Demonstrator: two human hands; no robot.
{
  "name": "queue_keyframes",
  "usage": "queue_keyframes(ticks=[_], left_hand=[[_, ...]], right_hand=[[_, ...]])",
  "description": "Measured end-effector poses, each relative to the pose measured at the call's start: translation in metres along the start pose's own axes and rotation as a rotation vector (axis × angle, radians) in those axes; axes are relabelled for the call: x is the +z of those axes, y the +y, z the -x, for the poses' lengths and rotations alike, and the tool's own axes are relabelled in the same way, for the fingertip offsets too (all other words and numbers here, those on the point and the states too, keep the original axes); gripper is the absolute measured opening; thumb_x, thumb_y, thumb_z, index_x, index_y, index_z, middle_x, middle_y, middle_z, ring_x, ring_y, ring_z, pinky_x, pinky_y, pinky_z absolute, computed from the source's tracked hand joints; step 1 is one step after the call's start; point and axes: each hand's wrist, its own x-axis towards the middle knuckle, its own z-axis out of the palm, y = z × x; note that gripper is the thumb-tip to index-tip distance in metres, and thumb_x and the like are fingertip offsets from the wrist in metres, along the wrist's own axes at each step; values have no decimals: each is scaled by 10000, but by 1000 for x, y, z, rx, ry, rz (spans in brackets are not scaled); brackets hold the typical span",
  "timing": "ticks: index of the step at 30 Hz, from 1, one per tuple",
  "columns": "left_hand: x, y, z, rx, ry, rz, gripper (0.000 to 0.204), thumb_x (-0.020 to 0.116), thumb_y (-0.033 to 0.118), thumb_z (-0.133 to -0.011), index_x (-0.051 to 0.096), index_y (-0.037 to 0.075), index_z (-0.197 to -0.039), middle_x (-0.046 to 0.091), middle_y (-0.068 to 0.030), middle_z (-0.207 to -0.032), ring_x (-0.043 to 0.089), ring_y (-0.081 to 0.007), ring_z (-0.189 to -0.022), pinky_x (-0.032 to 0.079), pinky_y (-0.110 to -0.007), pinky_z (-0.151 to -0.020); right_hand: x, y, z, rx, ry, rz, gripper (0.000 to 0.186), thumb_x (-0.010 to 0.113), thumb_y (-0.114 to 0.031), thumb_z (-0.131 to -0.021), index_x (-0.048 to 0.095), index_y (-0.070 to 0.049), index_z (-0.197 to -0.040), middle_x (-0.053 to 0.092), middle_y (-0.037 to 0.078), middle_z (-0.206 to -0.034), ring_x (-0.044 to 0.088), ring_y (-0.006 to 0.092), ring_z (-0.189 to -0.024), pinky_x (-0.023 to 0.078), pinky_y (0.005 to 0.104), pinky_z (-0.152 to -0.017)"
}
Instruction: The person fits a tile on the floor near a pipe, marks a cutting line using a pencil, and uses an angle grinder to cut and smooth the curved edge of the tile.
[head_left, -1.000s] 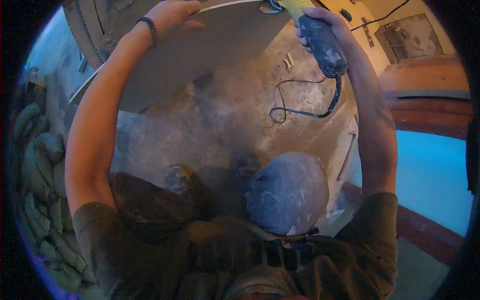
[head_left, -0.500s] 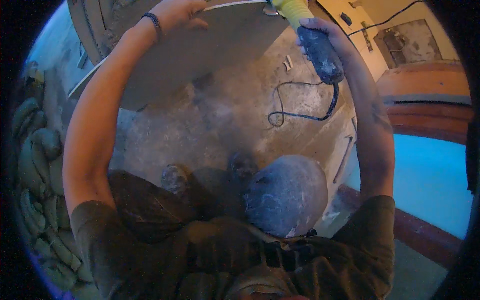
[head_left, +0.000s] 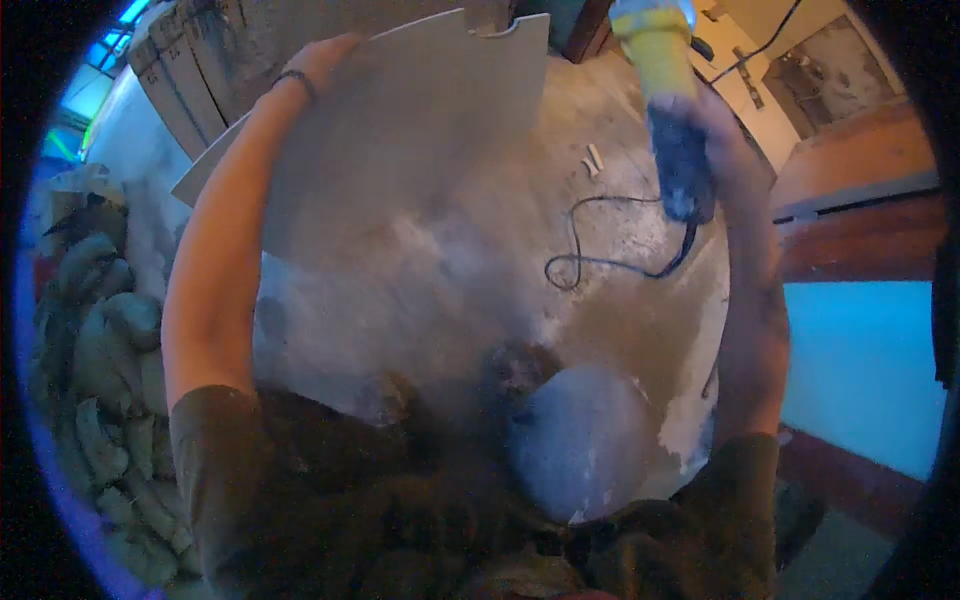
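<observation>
My right hand [head_left: 712, 125], smeared by motion, is closed round the dark rear grip of a yellow-and-black angle grinder [head_left: 665, 110]. The grinder's front end points up and away, and its disc is not clear. A black cord [head_left: 625, 268] hangs from its rear in a loop. A large grey tile [head_left: 400, 130] with a pale edge leans at the far left, a notch with a curved rim cut in its upper right edge. My left hand [head_left: 328, 62] grips the tile's upper left edge, its fingertips hard to make out. The grinder is to the right of the tile, apart from it.
Small pale offcuts [head_left: 594, 160] lie on the dusty floor [head_left: 450, 260]. Brown cartons [head_left: 190, 75] stand behind the tile. Filled sacks [head_left: 105, 330] are piled at the left. A reddish-brown frame [head_left: 850, 245] with a blue panel [head_left: 860, 370] stands at the right.
The grinder has moved right and slightly down, away from the tile. The notch in the tile's edge now shows. My left hand stays at the tile's edge; the whole view has shifted.
</observation>
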Motion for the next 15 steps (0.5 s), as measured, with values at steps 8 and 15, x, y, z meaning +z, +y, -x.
queue_keyframes(ticks=[8,15], left_hand=[[8,-27,-30,-195,-66,-363,514,685,459,-804,624,68,-1134,624,-197,-1087,559,-377,-1048,444,-456,-906],[-17,2,-45,-462,-270,-509,509,702,437,-794,627,72,-1142,633,-173,-1067,549,-373,-1070,420,-481,-929]], right_hand=[[10,75,46,-49,132,88,587,794,-357,-674,584,-25,-1111,641,51,-930,621,156,-807,502,310,-723],[27,129,55,74,-16,126,553,789,-371,-669,606,-20,-1056,648,98,-859,634,224,-791,506,366,-728]])
